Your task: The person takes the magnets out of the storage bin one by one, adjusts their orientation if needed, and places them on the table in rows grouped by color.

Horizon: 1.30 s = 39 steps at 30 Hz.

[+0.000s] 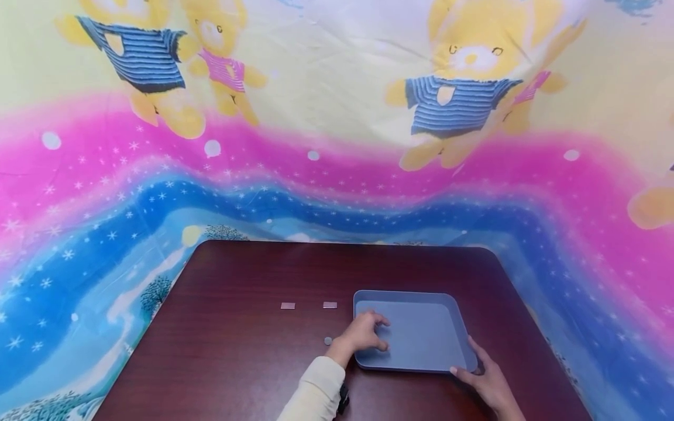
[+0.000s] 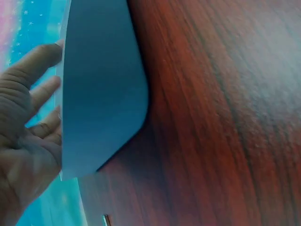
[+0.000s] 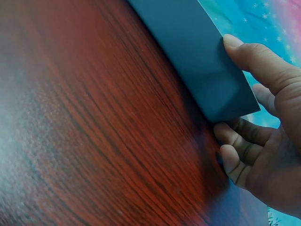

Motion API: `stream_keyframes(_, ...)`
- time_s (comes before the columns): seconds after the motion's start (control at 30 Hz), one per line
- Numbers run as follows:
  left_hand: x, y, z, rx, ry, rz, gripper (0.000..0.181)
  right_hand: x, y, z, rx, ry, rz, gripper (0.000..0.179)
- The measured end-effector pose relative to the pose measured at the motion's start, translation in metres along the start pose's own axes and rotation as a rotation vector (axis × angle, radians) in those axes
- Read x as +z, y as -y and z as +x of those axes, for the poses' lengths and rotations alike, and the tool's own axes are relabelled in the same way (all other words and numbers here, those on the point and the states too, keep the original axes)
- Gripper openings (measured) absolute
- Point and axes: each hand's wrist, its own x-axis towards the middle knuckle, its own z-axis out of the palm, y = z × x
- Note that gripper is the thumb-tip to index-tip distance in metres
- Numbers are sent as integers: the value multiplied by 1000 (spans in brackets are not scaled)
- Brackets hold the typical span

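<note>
A shallow grey-blue tray [image 1: 413, 336] with rounded corners sits on the right part of the table. My right hand [image 1: 487, 374] grips its near right corner. In the right wrist view the thumb [image 3: 233, 41] presses on the tray wall [image 3: 193, 52] and the other fingers curl round the corner. My left hand [image 1: 363, 332] reaches across the tray's left rim, fingers spread and loosely bent over the inside, holding nothing. From the left wrist, that hand [image 2: 28, 127] shows behind the tray wall [image 2: 101, 89].
Two small flat pinkish rectangles [image 1: 288, 306] lie in a row left of the tray on the dark red-brown wooden table [image 1: 226, 351]. A small round silvery disc [image 1: 328, 341] lies near the left wrist. A curtain [image 1: 316, 88] printed with bears hangs behind the table.
</note>
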Motion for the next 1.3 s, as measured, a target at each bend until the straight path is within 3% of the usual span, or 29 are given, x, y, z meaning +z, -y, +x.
stream_keyframes(0.17,2,-6,2,-57,9,51,45,0,0,-1,-8,-7,-3,100)
stream_keyframes(0.37,10,-7,4,-101,-15,34,42,0,0,-1,-4,-10,-9,100)
stream_keyframes(0.6,17,-4,5,-106,-55,20,40,0,0,0,-20,-16,-12,98)
stream_keyframes(0.8,15,-3,4,-114,-24,101,31,1,-3,1,-4,-19,12,97)
stream_keyframes(1.0,18,-4,4,-105,-51,176,20,2,-4,1,-12,-24,15,97)
stream_keyframes(1.3,33,-5,6,-129,-123,143,19,2,-5,1,-5,-22,17,98)
